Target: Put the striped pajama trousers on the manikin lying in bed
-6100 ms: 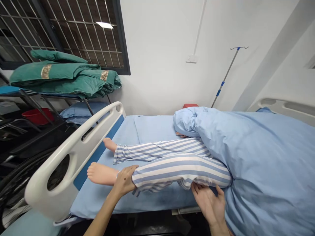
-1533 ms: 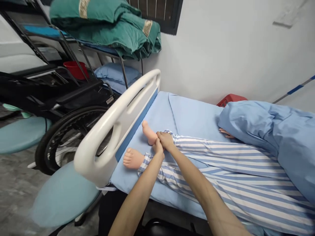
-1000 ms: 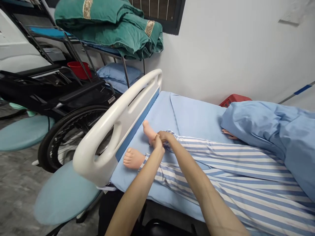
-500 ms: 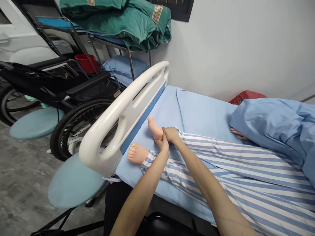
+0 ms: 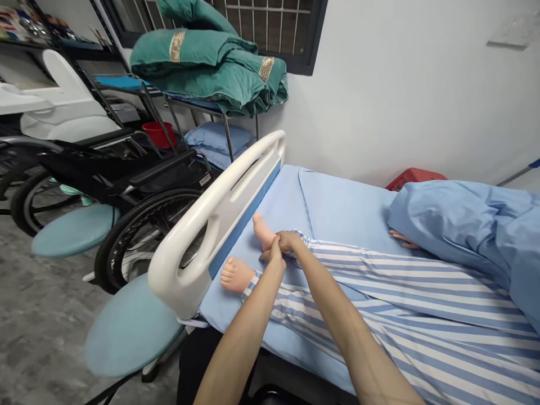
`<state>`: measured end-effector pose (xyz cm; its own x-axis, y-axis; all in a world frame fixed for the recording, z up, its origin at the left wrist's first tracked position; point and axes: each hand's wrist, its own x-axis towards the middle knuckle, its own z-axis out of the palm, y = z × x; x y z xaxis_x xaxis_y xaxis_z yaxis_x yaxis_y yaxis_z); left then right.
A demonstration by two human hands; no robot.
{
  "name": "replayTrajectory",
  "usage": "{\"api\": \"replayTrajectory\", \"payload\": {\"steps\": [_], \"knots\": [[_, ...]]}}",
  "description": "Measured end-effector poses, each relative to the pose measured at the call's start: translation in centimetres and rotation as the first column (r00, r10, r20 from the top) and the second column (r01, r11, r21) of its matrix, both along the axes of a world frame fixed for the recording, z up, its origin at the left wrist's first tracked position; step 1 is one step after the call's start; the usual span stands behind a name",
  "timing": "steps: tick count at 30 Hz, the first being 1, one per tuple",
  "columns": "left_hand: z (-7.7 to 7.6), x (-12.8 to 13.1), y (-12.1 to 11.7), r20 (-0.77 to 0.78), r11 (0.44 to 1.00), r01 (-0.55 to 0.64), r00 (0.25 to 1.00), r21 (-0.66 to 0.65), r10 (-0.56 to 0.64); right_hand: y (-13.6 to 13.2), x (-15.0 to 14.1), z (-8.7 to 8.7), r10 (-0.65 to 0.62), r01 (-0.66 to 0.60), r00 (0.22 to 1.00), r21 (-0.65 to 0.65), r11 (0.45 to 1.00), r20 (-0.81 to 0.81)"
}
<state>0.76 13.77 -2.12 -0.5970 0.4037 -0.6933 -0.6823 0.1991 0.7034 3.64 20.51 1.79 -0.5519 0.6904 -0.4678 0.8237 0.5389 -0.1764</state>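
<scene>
A manikin in blue-and-white striped trousers (image 5: 363,261) lies on the bed, its smooth pink feet toward the footboard. Its far foot (image 5: 262,229) points up, and my left hand (image 5: 274,250) is closed around the heel and ankle. Right beside it, my right hand (image 5: 289,241) wraps the same ankle near the trouser cuff. The two hands touch each other, and some fingers are hidden under the ankle. The near foot (image 5: 236,274) rests on the light blue sheet (image 5: 337,197), apart from both hands.
A white footboard (image 5: 198,219) rises left of the feet. Beyond it stand a black wheelchair (image 5: 160,174), pale blue-green round seats (image 5: 130,332) and a rack with green bedding (image 5: 219,73). A blue quilt (image 5: 464,225) covers the upper body; a red object (image 5: 415,176) sits by the wall.
The view has tilted up slightly, so the scene sits lower. Both hands stay at the far ankle; the left hand's grip has shifted a little, its thumb now higher beside the right hand.
</scene>
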Motion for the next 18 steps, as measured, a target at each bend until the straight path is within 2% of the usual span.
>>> {"api": "replayTrajectory", "payload": {"steps": [4,7,9,12,14,18], "knots": [[-0.5,0.1,-0.2,0.008,0.999,-0.014,1.0,-0.049,0.014,1.9,-0.4,-0.5,0.048,-0.044,0.999,-0.239,0.97,0.009],[-1.0,0.1,-0.2,-0.036,0.996,0.012,0.999,-0.092,-0.015,2.6,-0.1,-0.7,0.053,-0.053,0.999,-0.28,0.958,-0.008],[-1.3,0.3,-0.1,-0.059,0.995,0.017,0.998,-0.103,-0.024,2.3,0.3,-0.7,0.081,-0.089,0.995,-0.205,0.975,-0.049],[-1.6,0.5,0.0,-0.09,0.995,-0.003,0.996,-0.099,-0.006,0.6,1.4,-0.6,0.111,-0.103,0.988,0.078,0.992,-0.108],[-1.4,0.7,-0.1,-0.115,0.994,-0.009,0.993,-0.113,-0.004,-1.3,2.0,-0.6,0.077,-0.046,0.989,0.234,0.971,-0.128],[-0.7,1.0,-0.9,-0.186,0.993,0.029,0.981,-0.118,-0.051,-4.5,2.3,-0.6,-0.001,0.065,0.985,0.365,0.929,-0.172]]}}
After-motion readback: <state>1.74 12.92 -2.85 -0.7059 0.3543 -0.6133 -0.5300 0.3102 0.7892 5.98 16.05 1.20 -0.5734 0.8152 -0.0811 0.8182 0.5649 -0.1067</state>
